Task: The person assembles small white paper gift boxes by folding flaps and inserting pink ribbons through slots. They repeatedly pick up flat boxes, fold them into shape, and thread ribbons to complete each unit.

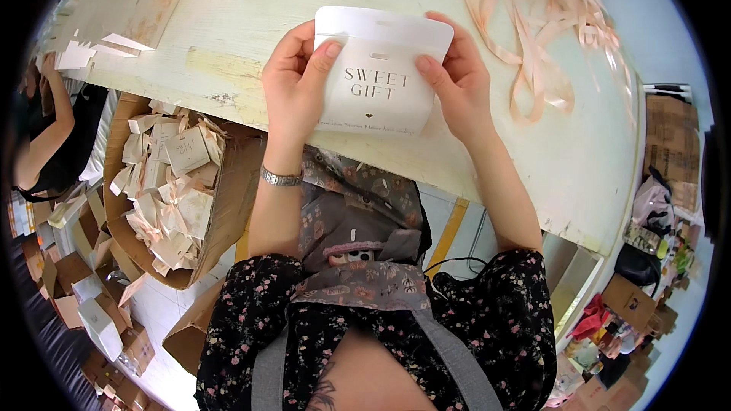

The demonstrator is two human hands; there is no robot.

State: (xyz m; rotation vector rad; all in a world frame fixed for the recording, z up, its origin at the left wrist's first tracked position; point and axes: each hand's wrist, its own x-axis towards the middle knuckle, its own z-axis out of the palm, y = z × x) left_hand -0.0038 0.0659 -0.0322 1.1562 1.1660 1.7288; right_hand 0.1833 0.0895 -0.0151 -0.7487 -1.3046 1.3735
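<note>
Between my two hands is a white paper gift box [381,106], held above the near edge of the table, its printed face toward me. The flap along its top stands up, with a small slot in it and another slot just below. My left hand [297,80] grips the box's left side, thumb on the front and fingers behind. On the right side my right hand [461,80] holds it the same way, thumb pressed near the upper corner. The fingers behind the box are partly hidden.
Loose pale pink ribbons [537,38] lie on the pale table [251,46] at the far right. Left of my legs stands a cardboard carton [228,205] filled with ribboned white boxes. Another person's arm [57,122] shows at the far left. Cartons and bags [640,266] crowd the right side.
</note>
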